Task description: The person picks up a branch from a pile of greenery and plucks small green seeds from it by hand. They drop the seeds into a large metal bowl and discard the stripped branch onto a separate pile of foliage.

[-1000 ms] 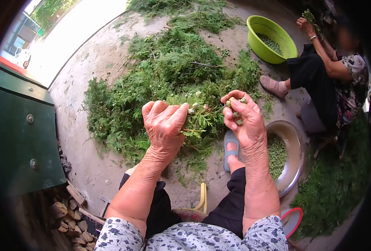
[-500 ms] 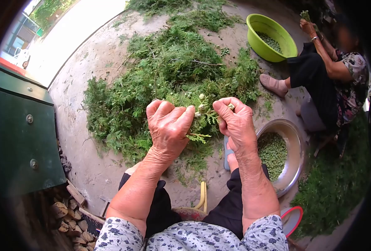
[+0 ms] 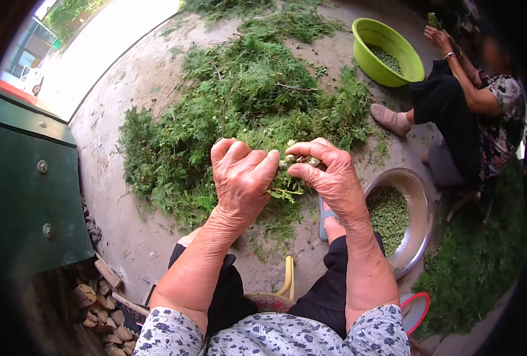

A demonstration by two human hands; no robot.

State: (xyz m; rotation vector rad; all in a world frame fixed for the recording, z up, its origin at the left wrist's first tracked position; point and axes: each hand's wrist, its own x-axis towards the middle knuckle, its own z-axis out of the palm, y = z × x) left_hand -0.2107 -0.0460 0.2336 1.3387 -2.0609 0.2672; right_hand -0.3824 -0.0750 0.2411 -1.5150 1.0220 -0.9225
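My left hand is closed around a green conifer sprig, whose leafy tip pokes out below the thumb. Close beside it, my right hand curls thumb and fingers around several small pale-green cones. Some of these cones sit in the gap between the two hands, right at the left thumb tip. Beneath both hands spreads a heap of cut conifer branches on the concrete floor. A metal basin holding many green cones stands to the right of my right forearm.
A lime-green tub with cones inside stands at the upper right. Next to it a seated person holds a sprig. More greenery lies at lower right. A dark green metal box and split firewood are at left.
My right hand has moved left toward my left hand, and its fingers now reach around the cones there. My left hand has stayed nearly still.
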